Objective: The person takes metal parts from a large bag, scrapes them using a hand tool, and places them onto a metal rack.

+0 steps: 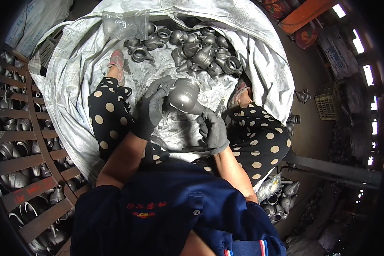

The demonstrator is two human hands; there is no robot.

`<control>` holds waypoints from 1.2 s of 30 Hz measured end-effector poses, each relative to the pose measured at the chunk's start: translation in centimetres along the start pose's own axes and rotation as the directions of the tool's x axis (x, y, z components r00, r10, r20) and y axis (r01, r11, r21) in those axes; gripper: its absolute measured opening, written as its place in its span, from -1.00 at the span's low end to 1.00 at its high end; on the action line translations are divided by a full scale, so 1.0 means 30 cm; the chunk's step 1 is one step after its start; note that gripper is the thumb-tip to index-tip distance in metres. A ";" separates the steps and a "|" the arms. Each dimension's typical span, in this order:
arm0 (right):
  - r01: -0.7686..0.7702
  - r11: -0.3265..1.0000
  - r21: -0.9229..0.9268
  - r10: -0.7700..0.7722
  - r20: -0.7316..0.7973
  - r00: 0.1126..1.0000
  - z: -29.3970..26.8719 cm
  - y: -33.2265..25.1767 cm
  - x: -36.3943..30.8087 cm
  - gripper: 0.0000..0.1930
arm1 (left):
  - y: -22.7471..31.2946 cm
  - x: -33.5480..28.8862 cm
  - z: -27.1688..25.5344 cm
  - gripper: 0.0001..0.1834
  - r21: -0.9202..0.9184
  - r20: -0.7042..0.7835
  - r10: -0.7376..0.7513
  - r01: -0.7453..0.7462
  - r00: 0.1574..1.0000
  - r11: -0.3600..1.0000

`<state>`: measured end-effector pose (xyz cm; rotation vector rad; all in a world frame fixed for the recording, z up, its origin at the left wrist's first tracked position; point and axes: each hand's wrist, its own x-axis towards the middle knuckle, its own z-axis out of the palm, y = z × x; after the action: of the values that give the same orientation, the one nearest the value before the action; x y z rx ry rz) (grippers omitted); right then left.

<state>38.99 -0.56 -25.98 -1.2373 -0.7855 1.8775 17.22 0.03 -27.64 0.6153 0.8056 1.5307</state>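
Between my gloved hands is a grey metal casting (184, 96), with a rounded bulb and a narrow neck pointing down to the right. My right hand (214, 131), in a grey glove, is closed around the neck end. At the bulb's left side is my left hand (156, 97), also gloved, its fingers curved against the far left edge. The underside of the casting is hidden. Beyond it, several similar castings (202, 57) lie heaped on a white woven sack sheet (68, 102), with ring-shaped openings showing on some.
A clear plastic bag (126, 24) rests on the sheet's far edge. To the left, a rusty slatted metal crate (34, 115) holds many castings. More castings (281, 200) sit at the lower right. A yellowish plastic basket (327, 102) stands on the floor at right, near a metal bar (333, 166).
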 end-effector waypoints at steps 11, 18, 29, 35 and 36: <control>0.084 0.990 -0.111 -0.082 0.020 0.996 -0.021 0.043 0.005 -0.44 | 0.026 -0.006 0.011 -0.53 0.007 0.046 -0.045 0.045 0.998 0.999; 0.003 0.987 -0.162 -0.001 0.015 1.000 -0.028 0.024 0.001 -0.38 | 0.037 -0.018 0.018 -0.58 0.100 0.036 -0.043 0.039 0.998 0.994; -0.034 0.987 -0.155 0.021 -0.088 0.996 -0.003 0.000 -0.006 -0.50 | -0.009 -0.008 -0.042 -0.76 0.250 -0.225 -0.106 0.162 0.969 0.955; 0.043 0.996 -0.084 -0.045 -0.022 0.999 -0.012 -0.006 -0.014 -0.64 | -0.043 0.006 -0.051 -0.85 0.155 -0.247 -0.134 0.176 0.960 0.972; 0.050 0.997 -0.063 -0.049 0.020 0.999 -0.011 -0.011 -0.018 -0.67 | -0.054 0.010 -0.053 -0.86 0.167 -0.254 -0.114 0.160 0.961 0.973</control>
<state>39.52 -0.81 -25.58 -1.2292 -0.8838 1.8395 16.95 0.13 -29.91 0.5006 1.1651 1.4287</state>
